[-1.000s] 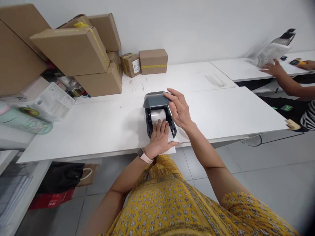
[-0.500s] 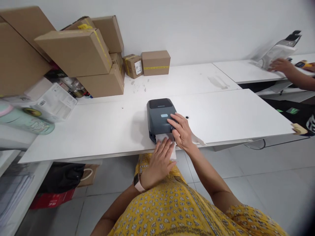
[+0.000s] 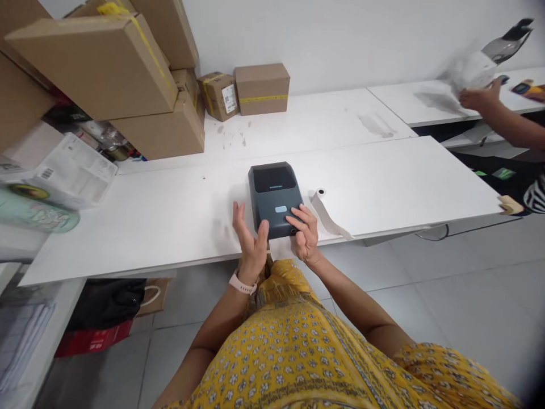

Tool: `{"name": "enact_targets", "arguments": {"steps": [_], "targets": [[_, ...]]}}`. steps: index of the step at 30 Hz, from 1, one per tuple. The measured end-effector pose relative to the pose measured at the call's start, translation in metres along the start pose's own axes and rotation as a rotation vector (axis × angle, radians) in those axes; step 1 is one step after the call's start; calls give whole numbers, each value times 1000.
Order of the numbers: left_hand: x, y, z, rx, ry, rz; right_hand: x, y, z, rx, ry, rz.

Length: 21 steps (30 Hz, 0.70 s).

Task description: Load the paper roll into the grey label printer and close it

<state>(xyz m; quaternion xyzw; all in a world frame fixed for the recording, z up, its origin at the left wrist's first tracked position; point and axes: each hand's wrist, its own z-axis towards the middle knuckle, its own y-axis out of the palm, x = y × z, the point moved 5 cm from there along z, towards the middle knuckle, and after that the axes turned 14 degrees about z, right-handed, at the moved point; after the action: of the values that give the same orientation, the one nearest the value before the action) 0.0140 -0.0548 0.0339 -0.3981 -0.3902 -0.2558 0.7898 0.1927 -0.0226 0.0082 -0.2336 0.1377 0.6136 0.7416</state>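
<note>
A dark grey label printer rests near the white table's front edge, its lid down. White paper sticks out of its front and hangs at the table edge. My right hand grips the printer's front right corner, fingertips on the lid and thumb low at the front by the paper. At the front left corner, my left hand is open with fingers spread, thumb close to the printer's edge; whether it touches is hard to tell. Right of the printer lies a small paper roll with a loose white strip trailing to the edge.
Cardboard boxes are stacked at the left. Two small boxes, one a taped carton, stand by the wall. A mint-green bottle lies at far left beside a white box. Another person's hand holds a whitish bag at right.
My left hand has left the paper at the printer's front and moved up to its left side, opening out. The printer's front gap no longer shows. My right hand stays at the right corner.
</note>
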Motion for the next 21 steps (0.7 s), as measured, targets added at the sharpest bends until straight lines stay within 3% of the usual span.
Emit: {"name": "enact_targets", "arguments": {"steps": [3, 7, 10, 13, 17, 18, 21], "targets": [[-18, 27, 11, -179, -236, -171, 2, 0, -1, -26, 6, 3], [-22, 37, 16, -212, -241, -227, 7, 4, -6, 50, -45, -12], [-24, 33, 13, -222, -207, -189, 9, 6, -8, 70, -65, -79], [-30, 23, -9, -225, -175, -151, 8, 6, -7, 17, -25, -85], [-49, -7, -60, -3, -253, -3, 3, 3, -3, 14, 41, -16], [-52, -8, -69, -53, -282, 2, 3, 3, -2, 25, 52, -13], [-54, 7, -80, -402, -333, -87, 4, 1, -1, 59, 63, -17]]}}
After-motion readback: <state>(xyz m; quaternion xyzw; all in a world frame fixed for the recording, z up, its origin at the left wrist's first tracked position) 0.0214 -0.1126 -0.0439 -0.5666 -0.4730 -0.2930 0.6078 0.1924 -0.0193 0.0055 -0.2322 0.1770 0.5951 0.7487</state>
